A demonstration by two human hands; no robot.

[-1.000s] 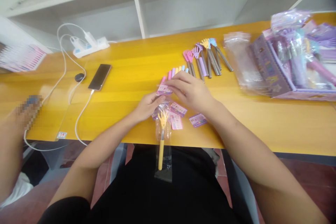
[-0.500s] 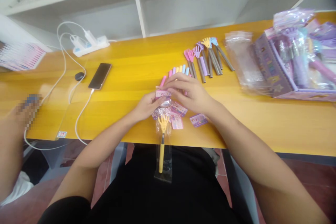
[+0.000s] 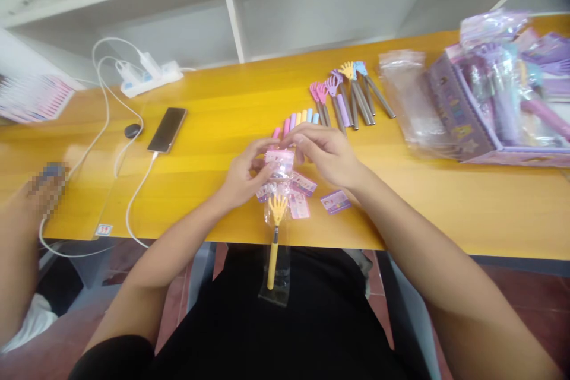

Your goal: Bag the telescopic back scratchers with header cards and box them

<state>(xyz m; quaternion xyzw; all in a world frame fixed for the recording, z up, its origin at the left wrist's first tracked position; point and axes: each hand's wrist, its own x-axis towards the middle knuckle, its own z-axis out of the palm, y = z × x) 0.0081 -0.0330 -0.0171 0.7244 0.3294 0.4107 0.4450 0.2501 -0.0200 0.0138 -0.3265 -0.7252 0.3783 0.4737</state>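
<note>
A clear plastic bag (image 3: 281, 243) hangs over the table's near edge with a yellow hand-shaped back scratcher (image 3: 272, 249) inside it. At its top a pink and purple card (image 3: 280, 161) shows through the plastic. My left hand (image 3: 247, 173) is closed on the bag's left side by the card. My right hand (image 3: 327, 151) pinches at the bag's top edge, its fingertips close to those of the left. Several printed cards (image 3: 299, 204) lie under and beside the bag, and one more card (image 3: 336, 202) lies to the right, below my right wrist.
Beyond my hands lie several coloured handles (image 3: 298, 120) and back scratchers with metal rods (image 3: 363, 101). Empty clear bags (image 3: 412, 101) and a purple box (image 3: 467, 113) of packed scratchers stand right. A phone (image 3: 167, 129), cables, a power strip (image 3: 154, 78) and another person's hand (image 3: 47, 190) are left.
My left hand has moved up along the bag's side, and more of the card shows. My right hand's fingers have curled in at the bag's top. The view has shifted slightly.
</note>
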